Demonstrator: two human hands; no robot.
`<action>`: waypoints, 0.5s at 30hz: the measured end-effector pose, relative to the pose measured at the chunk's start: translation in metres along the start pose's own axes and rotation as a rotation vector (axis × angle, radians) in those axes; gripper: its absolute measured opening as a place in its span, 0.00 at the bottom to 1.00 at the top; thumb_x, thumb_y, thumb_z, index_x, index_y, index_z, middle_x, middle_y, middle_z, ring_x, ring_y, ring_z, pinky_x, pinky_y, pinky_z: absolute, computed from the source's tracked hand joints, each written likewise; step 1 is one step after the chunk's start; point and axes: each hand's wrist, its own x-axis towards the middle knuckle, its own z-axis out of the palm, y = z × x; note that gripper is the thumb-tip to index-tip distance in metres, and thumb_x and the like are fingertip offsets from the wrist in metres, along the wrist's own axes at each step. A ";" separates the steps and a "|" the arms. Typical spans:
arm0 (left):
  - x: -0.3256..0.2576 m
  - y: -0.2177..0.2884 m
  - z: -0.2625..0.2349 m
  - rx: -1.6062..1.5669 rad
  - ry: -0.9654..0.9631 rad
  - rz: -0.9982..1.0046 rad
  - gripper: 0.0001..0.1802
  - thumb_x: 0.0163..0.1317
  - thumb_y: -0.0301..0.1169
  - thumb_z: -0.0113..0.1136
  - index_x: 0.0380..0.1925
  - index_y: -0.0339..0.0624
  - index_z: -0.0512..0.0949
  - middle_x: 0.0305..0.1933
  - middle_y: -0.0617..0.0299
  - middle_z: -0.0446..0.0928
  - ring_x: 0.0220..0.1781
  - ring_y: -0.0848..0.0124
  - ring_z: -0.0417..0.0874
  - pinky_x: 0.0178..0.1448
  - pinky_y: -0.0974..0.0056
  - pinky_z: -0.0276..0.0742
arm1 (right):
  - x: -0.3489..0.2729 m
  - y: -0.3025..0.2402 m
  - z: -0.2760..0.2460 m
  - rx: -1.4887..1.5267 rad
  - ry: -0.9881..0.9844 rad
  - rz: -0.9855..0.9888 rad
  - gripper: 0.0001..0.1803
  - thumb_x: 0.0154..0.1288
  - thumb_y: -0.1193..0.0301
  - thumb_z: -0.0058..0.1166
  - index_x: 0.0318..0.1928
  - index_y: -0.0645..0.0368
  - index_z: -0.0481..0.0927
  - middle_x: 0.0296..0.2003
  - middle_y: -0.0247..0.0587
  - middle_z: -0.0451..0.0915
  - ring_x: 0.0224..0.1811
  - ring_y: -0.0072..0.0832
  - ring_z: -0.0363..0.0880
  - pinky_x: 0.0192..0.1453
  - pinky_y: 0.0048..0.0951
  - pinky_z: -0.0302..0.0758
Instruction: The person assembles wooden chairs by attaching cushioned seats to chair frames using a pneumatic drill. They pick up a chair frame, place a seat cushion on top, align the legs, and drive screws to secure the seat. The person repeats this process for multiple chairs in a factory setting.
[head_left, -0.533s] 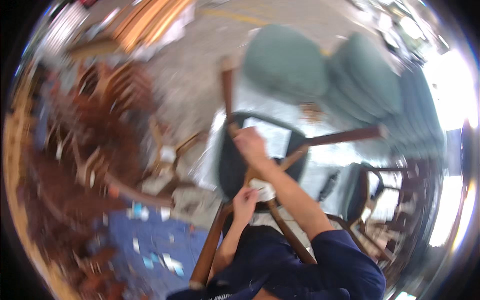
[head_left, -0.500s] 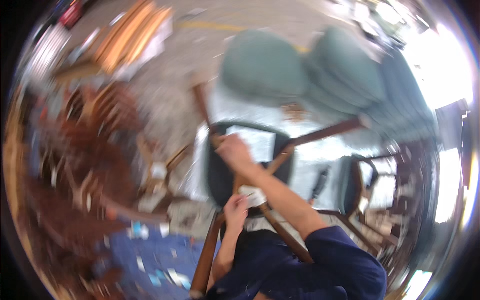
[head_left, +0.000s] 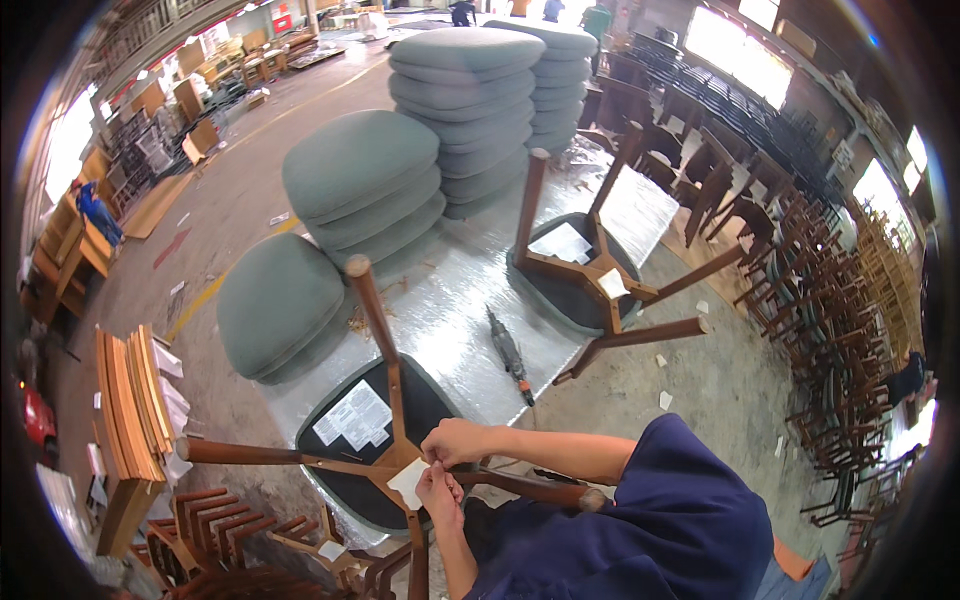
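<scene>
An upturned chair seat with dark underside and green rim (head_left: pixel 330 480) lies in front of me, its brown wooden leg frame (head_left: pixel 401 452) uppermost. A white paper slip (head_left: pixel 408 484) is at the crossing of the frame. My left hand (head_left: pixel 440 497) is closed in a pinch at the slip's right edge. Just above it, my right hand (head_left: pixel 455 441) is also closed, fingertips bent down close to the left ones. Whatever small thing the fingers hold is hidden. A printed sheet (head_left: pixel 352 417) lies on the seat's underside.
A dark power screwdriver (head_left: pixel 508 350) lies on the plastic-covered table (head_left: pixel 440 350). Beyond it sits another upturned chair (head_left: pixel 575 270). Green seat cushions (head_left: pixel 365 175) stand in stacks. Wooden chair frames (head_left: pixel 215 525) crowd the lower left; more chairs (head_left: pixel 820 370) line the right.
My right hand has come back from the frame's far left part to beside my left hand. The view has swung, showing more of the hall, and is sharper.
</scene>
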 end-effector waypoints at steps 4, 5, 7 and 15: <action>-0.014 -0.006 0.037 0.177 -0.075 -0.088 0.16 0.80 0.39 0.60 0.49 0.34 0.79 0.22 0.67 0.71 0.17 0.79 0.70 0.18 0.71 0.63 | -0.056 0.024 -0.001 -0.296 0.133 0.087 0.16 0.56 0.72 0.68 0.47 0.55 0.89 0.36 0.54 0.88 0.43 0.55 0.88 0.48 0.51 0.82; -0.015 -0.012 0.039 0.133 -0.055 -0.085 0.20 0.77 0.31 0.64 0.62 0.31 0.76 0.27 0.65 0.75 0.24 0.76 0.77 0.23 0.71 0.69 | -0.072 0.032 -0.001 -0.296 0.162 0.110 0.20 0.55 0.75 0.66 0.51 0.56 0.87 0.38 0.55 0.88 0.45 0.57 0.87 0.49 0.52 0.82; -0.026 -0.017 0.039 0.083 -0.096 -0.072 0.22 0.73 0.25 0.67 0.64 0.31 0.75 0.32 0.62 0.78 0.30 0.73 0.81 0.29 0.69 0.76 | -0.098 0.056 0.007 -0.195 0.277 0.125 0.20 0.56 0.75 0.66 0.52 0.57 0.87 0.37 0.54 0.88 0.44 0.55 0.88 0.49 0.51 0.82; -0.082 -0.067 -0.030 0.045 0.162 -0.206 0.12 0.73 0.29 0.68 0.49 0.32 0.84 0.37 0.59 0.86 0.28 0.74 0.84 0.26 0.71 0.76 | -0.152 0.072 0.025 0.409 0.435 0.192 0.15 0.69 0.75 0.65 0.54 0.62 0.81 0.31 0.41 0.89 0.34 0.28 0.89 0.42 0.31 0.82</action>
